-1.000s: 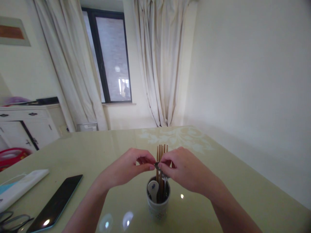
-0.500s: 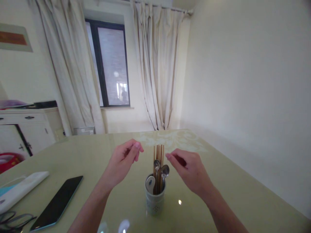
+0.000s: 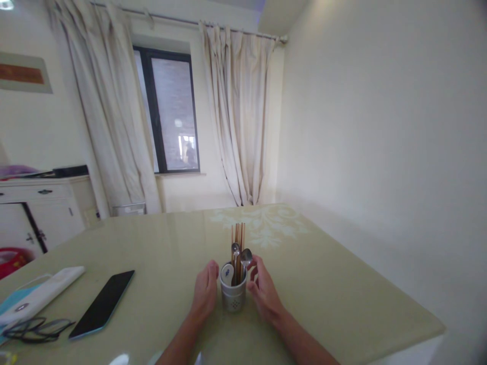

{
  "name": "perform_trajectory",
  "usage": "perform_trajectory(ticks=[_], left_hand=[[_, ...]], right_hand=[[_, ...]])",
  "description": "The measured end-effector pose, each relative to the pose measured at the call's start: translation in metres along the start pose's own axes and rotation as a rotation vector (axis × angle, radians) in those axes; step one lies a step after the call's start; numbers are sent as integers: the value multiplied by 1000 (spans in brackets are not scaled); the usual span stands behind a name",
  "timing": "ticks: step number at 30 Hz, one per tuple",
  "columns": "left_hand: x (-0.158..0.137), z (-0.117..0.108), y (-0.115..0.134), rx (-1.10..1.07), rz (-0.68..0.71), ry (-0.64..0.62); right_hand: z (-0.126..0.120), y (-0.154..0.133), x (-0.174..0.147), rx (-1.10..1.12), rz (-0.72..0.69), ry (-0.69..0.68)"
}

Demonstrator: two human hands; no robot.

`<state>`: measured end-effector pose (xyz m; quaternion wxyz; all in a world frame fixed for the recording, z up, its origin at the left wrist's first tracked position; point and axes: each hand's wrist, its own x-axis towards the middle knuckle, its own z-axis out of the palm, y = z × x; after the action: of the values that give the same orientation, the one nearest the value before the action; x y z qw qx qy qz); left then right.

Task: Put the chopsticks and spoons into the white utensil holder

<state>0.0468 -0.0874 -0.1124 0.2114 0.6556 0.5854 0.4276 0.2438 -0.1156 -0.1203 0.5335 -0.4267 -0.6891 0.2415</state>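
Note:
A pale ceramic utensil holder [image 3: 233, 300] stands upright on the table between my two hands. It holds several wooden chopsticks [image 3: 238, 233], two metal spoons [image 3: 246, 256] and a white ceramic spoon [image 3: 227, 274]. My left hand [image 3: 205, 290] is just left of the holder, palm turned inward, its fingers extended and close together. On the other side, my right hand [image 3: 265, 293] is open, with thumb and curved fingers apart near the rim. Whether either hand touches the holder, I cannot tell.
A dark phone or tablet [image 3: 102, 304] lies to the left on the glossy table [image 3: 163, 253]. Past it are a white power strip [image 3: 45, 294] and black eyeglasses [image 3: 40, 329]. A wall [image 3: 373, 167] runs along the right, and a white cabinet [image 3: 57, 208] stands at far left.
Both hands have come down from above, beside the chopsticks' tops, to either side of the holder. The right hand's fingers have spread. The camera view has shifted slightly.

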Motion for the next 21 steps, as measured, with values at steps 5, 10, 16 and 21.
perform_trajectory(ticks=[5,10,16,21], left_hand=[[2,7,-15,-31,45,-43],[9,10,-21,-104,91,-89],[13,13,-24,-21,120,-149],[14,16,-27,50,123,-126]], right_hand=[[11,5,-4,-108,0,-55],[19,6,-3,-182,-26,-70],[23,4,-2,-260,-11,-40],[24,5,0,-301,-15,4]])
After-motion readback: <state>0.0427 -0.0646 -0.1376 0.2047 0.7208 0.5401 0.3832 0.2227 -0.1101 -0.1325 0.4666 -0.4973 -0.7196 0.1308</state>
